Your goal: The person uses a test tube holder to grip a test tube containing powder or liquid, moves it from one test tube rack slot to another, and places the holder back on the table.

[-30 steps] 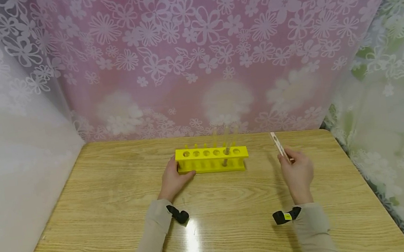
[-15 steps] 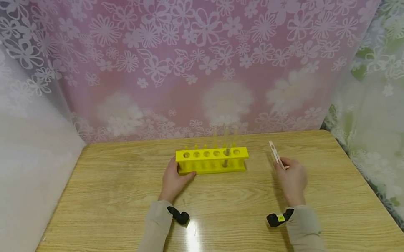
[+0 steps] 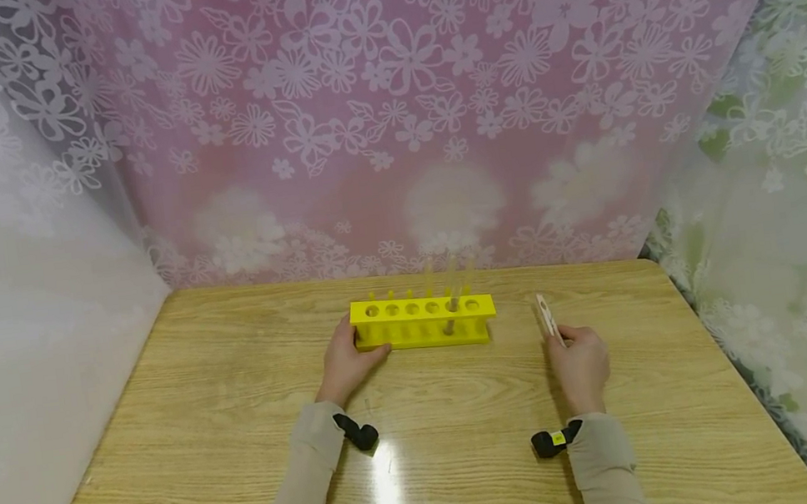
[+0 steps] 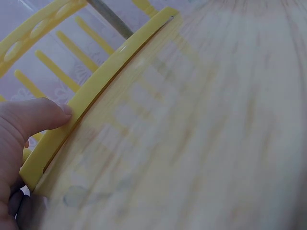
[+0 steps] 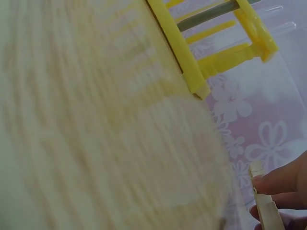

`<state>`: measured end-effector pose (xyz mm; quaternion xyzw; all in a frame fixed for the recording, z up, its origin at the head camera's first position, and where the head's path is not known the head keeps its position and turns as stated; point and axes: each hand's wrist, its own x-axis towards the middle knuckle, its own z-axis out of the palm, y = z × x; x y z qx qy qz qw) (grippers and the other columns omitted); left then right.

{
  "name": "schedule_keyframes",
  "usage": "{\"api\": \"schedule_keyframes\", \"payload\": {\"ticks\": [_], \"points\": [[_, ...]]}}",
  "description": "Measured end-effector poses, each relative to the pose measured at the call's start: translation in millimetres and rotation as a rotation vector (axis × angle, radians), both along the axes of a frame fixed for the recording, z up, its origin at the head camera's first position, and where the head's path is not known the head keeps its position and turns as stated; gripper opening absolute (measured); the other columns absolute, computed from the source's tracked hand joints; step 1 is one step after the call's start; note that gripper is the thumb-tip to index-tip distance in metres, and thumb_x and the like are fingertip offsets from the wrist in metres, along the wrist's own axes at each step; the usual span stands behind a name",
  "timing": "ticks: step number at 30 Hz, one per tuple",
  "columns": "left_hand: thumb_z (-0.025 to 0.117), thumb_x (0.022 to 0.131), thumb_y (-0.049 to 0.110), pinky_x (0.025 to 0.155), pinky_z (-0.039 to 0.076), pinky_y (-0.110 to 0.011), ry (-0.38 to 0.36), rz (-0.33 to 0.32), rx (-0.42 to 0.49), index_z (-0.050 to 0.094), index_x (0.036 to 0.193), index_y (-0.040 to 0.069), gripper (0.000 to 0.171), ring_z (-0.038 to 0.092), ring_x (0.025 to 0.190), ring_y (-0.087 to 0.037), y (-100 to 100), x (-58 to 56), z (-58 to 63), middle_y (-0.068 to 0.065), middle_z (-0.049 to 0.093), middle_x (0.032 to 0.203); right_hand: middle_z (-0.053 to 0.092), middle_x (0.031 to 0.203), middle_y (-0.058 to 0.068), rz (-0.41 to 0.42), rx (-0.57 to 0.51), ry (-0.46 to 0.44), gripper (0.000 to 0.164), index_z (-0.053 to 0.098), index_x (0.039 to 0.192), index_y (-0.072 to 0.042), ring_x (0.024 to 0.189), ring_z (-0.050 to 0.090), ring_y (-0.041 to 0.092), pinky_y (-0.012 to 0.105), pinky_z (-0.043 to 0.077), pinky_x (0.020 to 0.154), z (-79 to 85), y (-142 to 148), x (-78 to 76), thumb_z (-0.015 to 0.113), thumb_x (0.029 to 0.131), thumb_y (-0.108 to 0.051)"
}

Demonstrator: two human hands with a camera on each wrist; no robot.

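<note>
A yellow test tube rack (image 3: pixel 425 341) stands on the table, with a row of round holes along its top plate. My left hand (image 3: pixel 347 360) grips its left end; in the left wrist view the thumb (image 4: pixel 45 114) presses on the base edge. One test tube (image 5: pixel 206 19) with greyish contents stands in a hole towards the right end. My right hand (image 3: pixel 581 360) pinches a slim wooden test tube holder (image 3: pixel 548 320) between thumb and fingers, to the right of the rack and apart from it. The holder points forward, away from me.
A few clear tubes (image 3: pixel 470 273) rise at the rack's back right. The wood-grain table (image 3: pixel 245 439) ends at a pink floral curtain (image 3: pixel 333 168) behind, with pale curtains at both sides. Black wrist cameras (image 3: pixel 358 432) sit on both wrists.
My right hand has moved a little left and towards me, bringing the wooden test tube holder nearer. My left hand and the rack have stayed put.
</note>
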<state>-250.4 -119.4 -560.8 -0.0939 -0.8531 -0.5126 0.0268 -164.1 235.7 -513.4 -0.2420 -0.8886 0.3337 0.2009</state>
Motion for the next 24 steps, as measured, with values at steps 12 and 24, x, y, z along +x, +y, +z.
{"api": "schedule_keyframes", "payload": {"ticks": [12,24], "points": [[0.085,0.078,0.030,0.095,0.048,-0.046,0.011,-0.004,-0.006,0.048,0.141,0.015,0.075,0.059,0.107,-0.023,-0.5,-0.5,-0.2,-0.006,0.057,0.124,0.065,0.101,0.022,-0.042,0.028,-0.014,0.026,0.076,0.107,-0.003,0.096,0.060,0.045,0.057,0.044,0.073,-12.7,0.5,-3.1,0.068,0.088,-0.019],[0.085,0.078,0.031,0.095,0.048,-0.045,0.006,-0.003,-0.003,0.048,0.142,0.015,0.075,0.059,0.107,-0.023,-1.2,-0.4,-1.6,-0.006,0.057,0.124,0.061,0.094,0.019,-0.073,0.100,0.036,0.023,0.077,0.103,-0.003,0.085,0.060,0.042,0.057,0.043,0.065,-24.6,3.0,-7.3,0.070,0.086,-0.016]]}}
